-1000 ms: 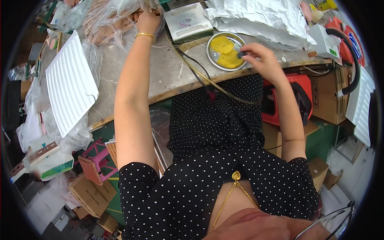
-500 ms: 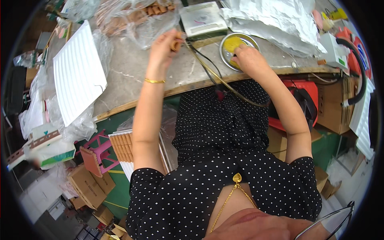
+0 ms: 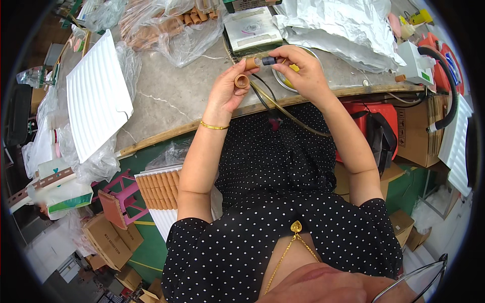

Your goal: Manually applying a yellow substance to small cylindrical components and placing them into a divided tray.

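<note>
Cluttered grey desk (image 3: 166,96) is carrying a white ribbed sheet (image 3: 96,96), crumpled foil (image 3: 343,25) & a plastic bag of brown tubes (image 3: 166,25). Left hand (image 3: 230,91) is pinching a short brown tube (image 3: 241,81), open end up, just above the desk edge. Right hand (image 3: 303,70) is gripping a dark-tipped nozzle (image 3: 268,61) w/ a hose, its tip meeting a second tube (image 3: 251,63). Tubes look light, stiff, prob. crushable; best held round the sides. Vs 0.5 s ago, both hands are coming together, nearer the body, away from the yellow dish.
</note>
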Action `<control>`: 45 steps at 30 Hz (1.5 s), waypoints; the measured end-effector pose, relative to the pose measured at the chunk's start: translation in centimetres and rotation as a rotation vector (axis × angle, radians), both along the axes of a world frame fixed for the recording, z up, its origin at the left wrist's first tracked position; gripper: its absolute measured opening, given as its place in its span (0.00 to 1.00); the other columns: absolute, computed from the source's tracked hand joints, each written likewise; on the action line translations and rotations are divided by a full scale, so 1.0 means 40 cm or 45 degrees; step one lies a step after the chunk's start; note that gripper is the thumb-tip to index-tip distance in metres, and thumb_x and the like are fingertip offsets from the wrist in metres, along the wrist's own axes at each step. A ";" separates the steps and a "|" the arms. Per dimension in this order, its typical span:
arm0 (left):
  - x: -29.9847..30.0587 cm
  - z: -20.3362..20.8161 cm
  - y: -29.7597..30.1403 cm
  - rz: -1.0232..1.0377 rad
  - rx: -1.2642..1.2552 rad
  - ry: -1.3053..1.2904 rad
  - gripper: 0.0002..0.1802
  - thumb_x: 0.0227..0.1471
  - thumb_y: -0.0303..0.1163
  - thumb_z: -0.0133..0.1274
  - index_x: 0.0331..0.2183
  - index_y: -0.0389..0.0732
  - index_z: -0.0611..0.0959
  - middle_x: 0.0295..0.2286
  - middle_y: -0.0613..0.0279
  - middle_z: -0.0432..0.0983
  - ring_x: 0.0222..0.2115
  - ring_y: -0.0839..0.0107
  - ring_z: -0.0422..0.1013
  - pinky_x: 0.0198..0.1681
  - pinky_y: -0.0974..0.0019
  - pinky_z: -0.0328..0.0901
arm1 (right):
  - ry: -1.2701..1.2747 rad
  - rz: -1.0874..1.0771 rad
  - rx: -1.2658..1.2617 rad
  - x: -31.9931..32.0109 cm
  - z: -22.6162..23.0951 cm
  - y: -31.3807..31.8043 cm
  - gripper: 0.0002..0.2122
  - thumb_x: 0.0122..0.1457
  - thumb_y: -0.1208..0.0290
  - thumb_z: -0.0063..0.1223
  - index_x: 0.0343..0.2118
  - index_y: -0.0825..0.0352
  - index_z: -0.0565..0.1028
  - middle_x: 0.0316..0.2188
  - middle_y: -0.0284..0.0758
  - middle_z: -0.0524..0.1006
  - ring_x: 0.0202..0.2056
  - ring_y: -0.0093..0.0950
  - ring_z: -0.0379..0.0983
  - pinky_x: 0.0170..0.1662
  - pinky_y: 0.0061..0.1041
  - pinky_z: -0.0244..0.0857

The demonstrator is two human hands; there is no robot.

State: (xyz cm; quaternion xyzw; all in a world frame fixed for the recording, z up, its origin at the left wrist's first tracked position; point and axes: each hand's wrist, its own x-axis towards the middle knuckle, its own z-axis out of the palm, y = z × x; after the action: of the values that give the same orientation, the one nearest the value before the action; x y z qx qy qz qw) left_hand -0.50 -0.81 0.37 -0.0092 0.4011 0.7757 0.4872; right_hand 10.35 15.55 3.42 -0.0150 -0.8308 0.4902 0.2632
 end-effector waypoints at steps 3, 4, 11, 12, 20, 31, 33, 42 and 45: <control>0.003 -0.003 0.002 -0.030 0.049 -0.016 0.15 0.53 0.35 0.50 0.36 0.32 0.76 0.29 0.54 0.74 0.14 0.88 0.57 0.13 0.84 0.48 | -0.011 0.014 0.019 -0.001 0.009 0.005 0.10 0.48 0.79 0.54 0.36 0.68 0.73 0.30 0.33 0.74 0.27 0.23 0.68 0.31 0.19 0.64; 0.007 0.002 0.004 -0.034 0.017 -0.010 0.15 0.53 0.36 0.49 0.36 0.32 0.76 0.30 0.54 0.74 0.14 0.87 0.56 0.13 0.84 0.48 | 0.025 0.029 0.053 -0.002 0.011 0.006 0.10 0.47 0.80 0.53 0.35 0.68 0.73 0.30 0.34 0.74 0.27 0.24 0.69 0.31 0.20 0.64; 0.030 0.009 0.024 -0.150 -0.072 0.121 0.15 0.54 0.36 0.47 0.38 0.35 0.75 0.31 0.58 0.75 0.12 0.86 0.56 0.12 0.82 0.49 | 0.165 0.111 0.214 0.000 -0.010 0.030 0.10 0.42 0.79 0.54 0.31 0.66 0.74 0.29 0.36 0.74 0.33 0.37 0.71 0.35 0.29 0.66; 0.032 0.005 0.020 -0.172 -0.135 0.161 0.15 0.54 0.36 0.47 0.39 0.36 0.75 0.32 0.57 0.75 0.13 0.86 0.58 0.12 0.82 0.50 | 0.147 0.110 0.186 0.010 -0.009 0.035 0.10 0.44 0.78 0.55 0.32 0.66 0.74 0.29 0.35 0.74 0.32 0.33 0.71 0.35 0.27 0.66; 0.097 0.027 0.074 -0.293 0.158 -0.108 0.16 0.57 0.40 0.42 0.41 0.40 0.72 0.28 0.64 0.71 0.15 0.83 0.55 0.11 0.82 0.49 | 0.110 0.027 -0.534 0.073 -0.047 0.008 0.17 0.41 0.69 0.64 0.34 0.69 0.73 0.28 0.30 0.68 0.29 0.19 0.65 0.33 0.17 0.62; 0.077 0.077 0.178 0.255 -0.307 0.718 0.14 0.51 0.41 0.51 0.30 0.39 0.75 0.19 0.69 0.67 0.14 0.84 0.59 0.13 0.81 0.50 | 0.010 -0.016 0.161 0.121 0.018 0.066 0.12 0.52 0.68 0.51 0.37 0.68 0.72 0.32 0.39 0.72 0.36 0.37 0.66 0.43 0.33 0.59; 0.088 0.075 0.191 0.299 -0.307 0.757 0.15 0.53 0.40 0.50 0.31 0.35 0.73 0.18 0.69 0.67 0.15 0.84 0.59 0.14 0.81 0.51 | 0.090 -0.033 0.225 0.110 -0.009 0.056 0.11 0.53 0.69 0.50 0.38 0.67 0.71 0.31 0.39 0.70 0.35 0.37 0.67 0.40 0.33 0.60; 0.094 0.035 0.175 0.234 -0.216 0.599 0.19 0.56 0.43 0.45 0.31 0.34 0.72 0.21 0.65 0.70 0.19 0.80 0.64 0.21 0.79 0.59 | -0.099 -0.105 -0.034 0.084 0.028 0.017 0.16 0.45 0.70 0.59 0.38 0.65 0.72 0.27 0.36 0.67 0.28 0.31 0.66 0.31 0.28 0.62; 0.077 0.026 0.177 0.187 -0.035 0.271 0.22 0.55 0.48 0.43 0.31 0.35 0.73 0.21 0.66 0.68 0.19 0.80 0.62 0.20 0.78 0.57 | -0.098 0.018 -0.163 0.037 -0.008 0.020 0.18 0.40 0.71 0.64 0.36 0.66 0.72 0.27 0.32 0.66 0.24 0.21 0.61 0.27 0.19 0.58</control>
State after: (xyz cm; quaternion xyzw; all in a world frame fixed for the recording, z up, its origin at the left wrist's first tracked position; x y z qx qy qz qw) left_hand 2.56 6.28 1.41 0.0371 0.4595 0.8002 0.3837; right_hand 11.85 16.34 3.10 -0.0447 -0.8074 0.5431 0.2262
